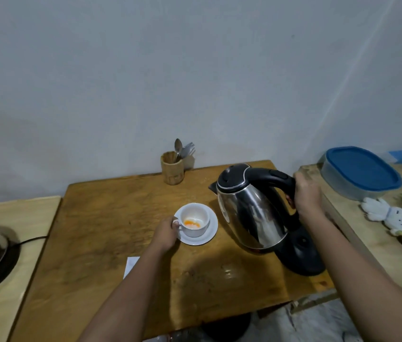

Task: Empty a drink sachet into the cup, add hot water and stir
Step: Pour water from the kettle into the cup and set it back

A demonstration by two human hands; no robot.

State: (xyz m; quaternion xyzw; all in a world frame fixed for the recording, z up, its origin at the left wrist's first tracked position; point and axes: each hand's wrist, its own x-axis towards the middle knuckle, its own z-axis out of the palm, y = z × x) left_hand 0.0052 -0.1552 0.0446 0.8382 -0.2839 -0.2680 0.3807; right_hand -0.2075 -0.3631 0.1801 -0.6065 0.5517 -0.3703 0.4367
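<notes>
1. Your right hand [306, 196] is wrapped around the black handle of the electric kettle [249, 208], which is tipped toward the cup and looks just lifted off its base [302, 255].
2. Your left hand [166, 233] is pinching the handle of the white cup [195, 219], which sits on its saucer [211, 234] mid-tabletop [111, 218], orange powder in the bottom.
3. That kettle's probably heavy with water and the steel body will be hot, so stick to the handle and tip slowly.
4. The cup is small, light and breakable, so keep steadying it or it'll skate on the saucer.
5. Spoons are in the wooden holder [172, 169] at the back for stirring.
</notes>
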